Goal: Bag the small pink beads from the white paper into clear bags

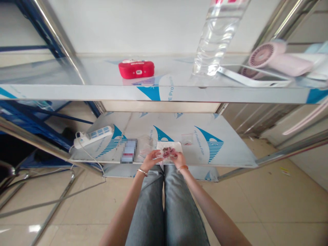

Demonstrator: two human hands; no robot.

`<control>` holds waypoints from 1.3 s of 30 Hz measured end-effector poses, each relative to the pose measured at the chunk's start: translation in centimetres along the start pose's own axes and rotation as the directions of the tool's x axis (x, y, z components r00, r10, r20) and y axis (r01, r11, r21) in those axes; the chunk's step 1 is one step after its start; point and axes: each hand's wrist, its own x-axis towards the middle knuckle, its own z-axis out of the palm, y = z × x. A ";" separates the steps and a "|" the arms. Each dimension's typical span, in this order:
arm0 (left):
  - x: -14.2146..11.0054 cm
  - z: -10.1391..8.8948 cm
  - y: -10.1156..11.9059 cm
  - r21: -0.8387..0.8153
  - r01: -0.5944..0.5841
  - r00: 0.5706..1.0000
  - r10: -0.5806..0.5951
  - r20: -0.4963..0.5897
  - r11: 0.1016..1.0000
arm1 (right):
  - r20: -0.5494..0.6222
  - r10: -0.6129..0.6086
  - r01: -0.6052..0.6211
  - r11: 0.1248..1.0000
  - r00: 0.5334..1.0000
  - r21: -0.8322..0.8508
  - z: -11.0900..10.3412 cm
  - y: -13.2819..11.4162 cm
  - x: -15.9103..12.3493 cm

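A small cluster of dark-red and pink beads [168, 152] sits over a square white pad [177, 146] near the front edge of the film-covered metal lower shelf [233, 152], between both hands. The right hand [177, 158] has its bent fingertips at the cluster's right side; the left hand [153, 158], fingers curved, is just beside its left. Whether either grip is closed on anything, I cannot tell. Crumpled clear plastic bags [146, 143] lie left of the pad, beside a dark-edged phone [128, 151]; a small clear bag with reddish contents [187, 139] lies to the right.
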 end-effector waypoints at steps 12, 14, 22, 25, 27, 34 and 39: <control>-0.8 -1.0 2.8 -0.121 0.000 0.999 0.005 0.040 0.993 | 0.037 -0.021 0.031 0.949 0.999 -0.314 0.5 -1.9 0.1; -1.0 -1.0 3.4 -0.127 -0.021 0.998 0.027 0.050 0.992 | 0.034 -0.068 0.075 0.943 0.997 -0.323 0.5 -1.5 0.0; -1.3 -0.8 4.7 -0.080 -0.080 0.989 0.089 0.114 0.994 | 0.054 -0.137 0.147 0.945 0.989 -0.291 -0.2 0.1 0.2; -1.3 -0.9 4.9 0.038 -0.099 0.988 0.093 0.120 0.994 | 0.054 -0.133 0.143 0.944 0.990 -0.298 -0.5 0.6 0.1; -1.3 -0.9 5.1 0.150 -0.122 0.987 0.104 0.126 0.981 | 0.049 -0.136 0.144 0.944 0.990 -0.297 -0.7 0.8 0.0; -1.7 -1.3 5.2 0.275 -0.170 0.974 0.118 0.195 0.946 | -0.087 -0.183 0.172 0.978 0.979 -0.115 -1.2 0.3 0.0; -1.5 -1.1 4.8 0.187 -0.125 0.978 0.089 0.191 0.974 | -0.247 -0.163 0.182 0.982 0.955 0.055 -2.7 -1.8 0.9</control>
